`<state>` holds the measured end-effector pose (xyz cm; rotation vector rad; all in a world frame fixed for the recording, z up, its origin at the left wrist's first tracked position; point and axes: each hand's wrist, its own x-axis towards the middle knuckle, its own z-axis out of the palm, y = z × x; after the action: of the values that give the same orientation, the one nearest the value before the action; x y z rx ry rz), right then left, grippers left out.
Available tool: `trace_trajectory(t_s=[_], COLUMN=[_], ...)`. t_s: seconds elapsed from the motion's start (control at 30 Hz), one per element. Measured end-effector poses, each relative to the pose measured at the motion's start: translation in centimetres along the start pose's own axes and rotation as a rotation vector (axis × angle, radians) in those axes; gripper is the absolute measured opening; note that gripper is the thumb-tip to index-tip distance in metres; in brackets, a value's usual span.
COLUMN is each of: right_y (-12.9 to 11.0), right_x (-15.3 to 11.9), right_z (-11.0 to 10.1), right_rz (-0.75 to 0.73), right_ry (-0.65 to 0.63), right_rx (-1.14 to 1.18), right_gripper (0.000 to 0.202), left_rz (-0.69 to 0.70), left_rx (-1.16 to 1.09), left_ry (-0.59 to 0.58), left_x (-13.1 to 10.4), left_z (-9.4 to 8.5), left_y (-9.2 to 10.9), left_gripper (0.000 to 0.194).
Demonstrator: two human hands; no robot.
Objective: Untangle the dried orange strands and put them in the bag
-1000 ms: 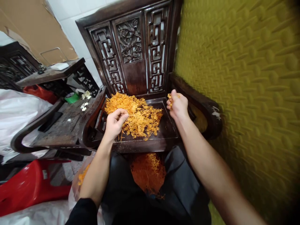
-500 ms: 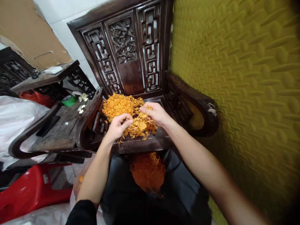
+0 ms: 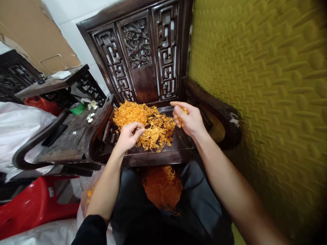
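On the seat of a dark carved wooden chair (image 3: 176, 157) lies a dense heap of small orange pieces (image 3: 130, 114) that look like plastic sprigs. A looser, flatter spread of orange branching sprigs (image 3: 158, 134) sits in front and to the right of it. My left hand (image 3: 129, 137) is at the left edge of this spread, thumb and fingers pinched together; what they hold is hidden. Off to the right, above the seat, my right hand (image 3: 191, 120) curls round a few small orange pieces (image 3: 182, 117), its index finger stretched out.
Between my knees below the seat hangs or stands a reddish-orange mass of stringy pieces (image 3: 163, 189). Left are a wooden side seat (image 3: 66, 143) with green tape (image 3: 77, 108) and white flower pieces (image 3: 90, 117), a red plastic stool (image 3: 33, 204) and white sacks (image 3: 22, 129). A yellow-green padded wall (image 3: 268, 85) rises right.
My right hand has moved right, away from the sprigs and my left hand, carrying small orange pieces. My left hand has stayed nearly in place. The view has shifted slightly.
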<state>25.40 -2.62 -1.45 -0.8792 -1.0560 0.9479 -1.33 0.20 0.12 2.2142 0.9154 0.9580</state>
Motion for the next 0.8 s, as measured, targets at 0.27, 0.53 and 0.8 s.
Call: trace_trajectory(t_s=[0.27,0.53,0.8], right_y=[0.2,0.4,0.6], right_x=[-1.6,1.6,-0.4], right_z=[3.1,-0.8,2.6], right_rz=[-0.008,-0.114,0.101], right_ry=[-0.309,0.548,0.152], right_rx=[-0.65,-0.116,-0.032], right_gripper=[0.034,0.026,0.041], left_rz=[0.115,-0.129,-0.332], left_rx=[0.274,0.087,-0.592], left_ry=[0.082,0.199,0.303], left_x=[-0.1,-0.7,0.5], left_z=[0.9,-0.1,1.5], left_y=[0.6,-0.8,-0.7], left_gripper=[0.01,0.013,0.038])
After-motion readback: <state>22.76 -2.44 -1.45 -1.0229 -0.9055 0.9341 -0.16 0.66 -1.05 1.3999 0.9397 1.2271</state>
